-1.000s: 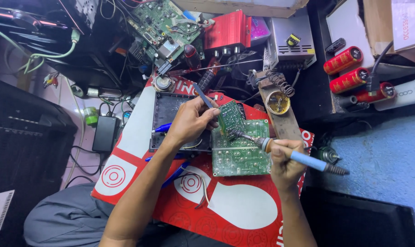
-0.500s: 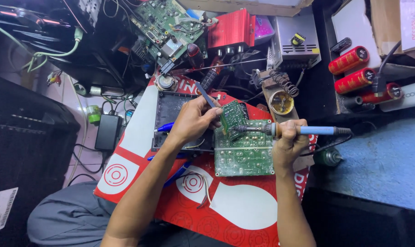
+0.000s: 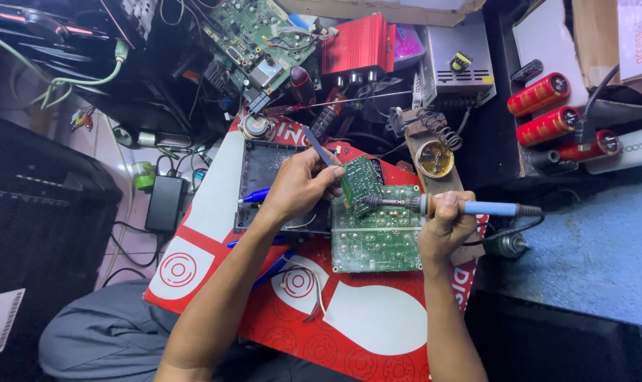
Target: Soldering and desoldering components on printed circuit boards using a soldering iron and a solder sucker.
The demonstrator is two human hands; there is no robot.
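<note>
Soldering at a small green board (image 3: 361, 182) tilted over the larger circuit board (image 3: 377, 230) on the red mat (image 3: 377, 325), left hand (image 3: 297, 189) fingers pinched tweezers (image 3: 321, 151), right hand (image 3: 444, 228) gripped the soldering iron (image 3: 462, 207), probably needing steady tip contact.

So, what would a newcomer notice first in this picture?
First the two hands at the centre: the right hand holds a blue-handled soldering iron, its tip at a small green board that the left hand tilts up with a thin tool. Under them a larger green board lies on a red and white mat. At upper right, three red cylinders stand out beside a red box.
</note>
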